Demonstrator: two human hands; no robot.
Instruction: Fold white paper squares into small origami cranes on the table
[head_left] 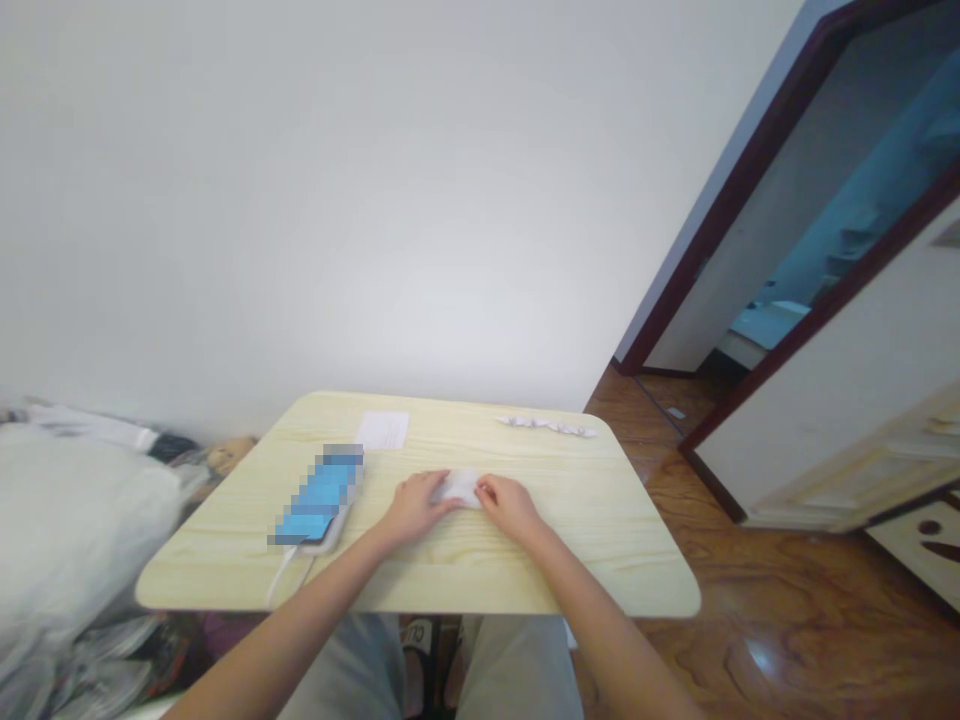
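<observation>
A small piece of white paper (460, 488) lies on the middle of the wooden-topped table, between my two hands. My left hand (420, 505) holds its left end, fingers along the far edge and thumb along the near one. At its right end my right hand (511, 508) pinches the paper with bent fingers; the fingertips partly cover that edge. Farther back on the right lies a row of small folded white paper pieces (547, 427). A flat white sheet (382, 430) rests near the back left.
A phone (319, 498) with a blurred blue screen lies left of my left arm, a white cable (281, 577) running from it over the table's front edge (480, 608). Behind is a white wall (450, 200). A white bundle (75, 520) sits left, a doorway right.
</observation>
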